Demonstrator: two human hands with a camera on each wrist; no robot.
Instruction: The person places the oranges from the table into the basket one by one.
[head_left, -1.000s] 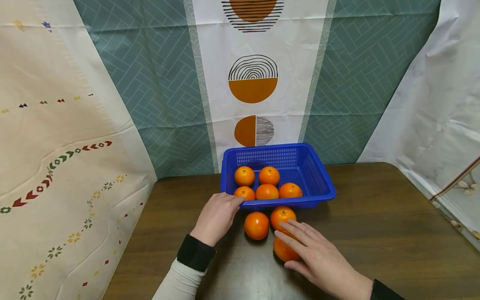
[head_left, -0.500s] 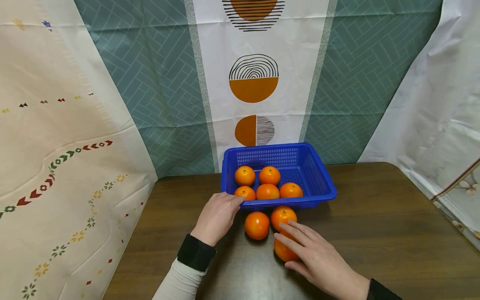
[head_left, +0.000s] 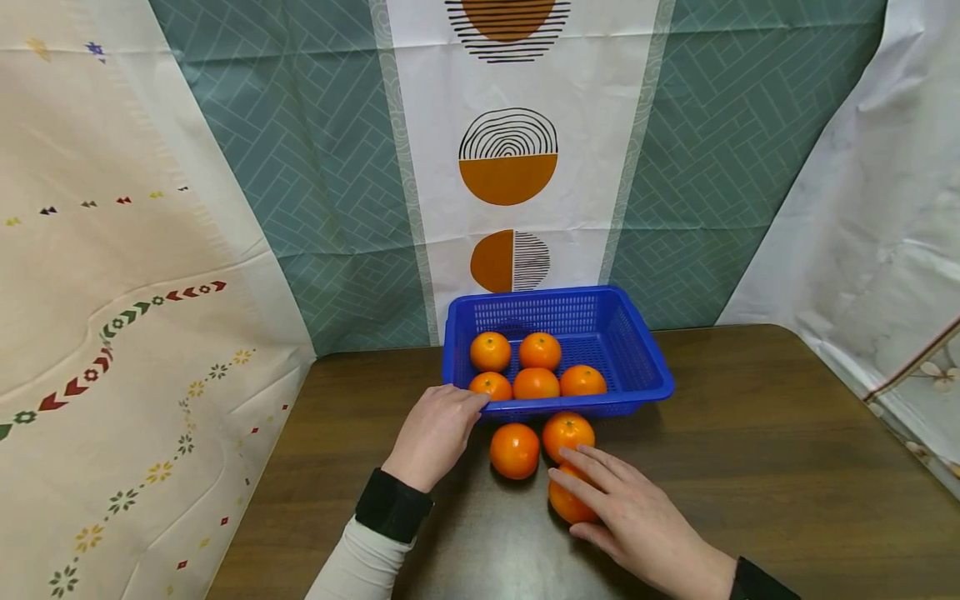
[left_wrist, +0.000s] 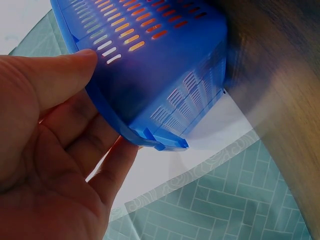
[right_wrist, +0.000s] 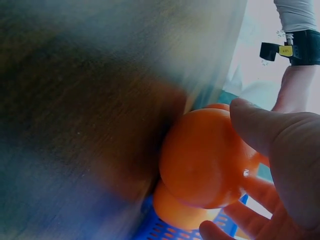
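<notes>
Three loose oranges [head_left: 514,452]: lower centre of the frame, just below the blue basket [head_left: 637,397].
Lowest orange [head_left: 567,505]: left of the right hand [head_left: 648,529], between its thumb and fingers; round, so no long axis.
Left hand [head_left: 437,433]: gripping the basket's rim, lower-left corner.
Right hand: grasping that orange, nearer it than the left.

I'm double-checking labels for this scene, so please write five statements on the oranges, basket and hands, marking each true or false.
1. Five oranges sit in the blue basket. True.
2. Six oranges lie outside it. False: three loose oranges do.
3. The left hand grips the basket's rim. True.
4. The right hand is inside the basket. False: the right hand touches the nearest orange.
5. A black band circles the left wrist. True.
</notes>
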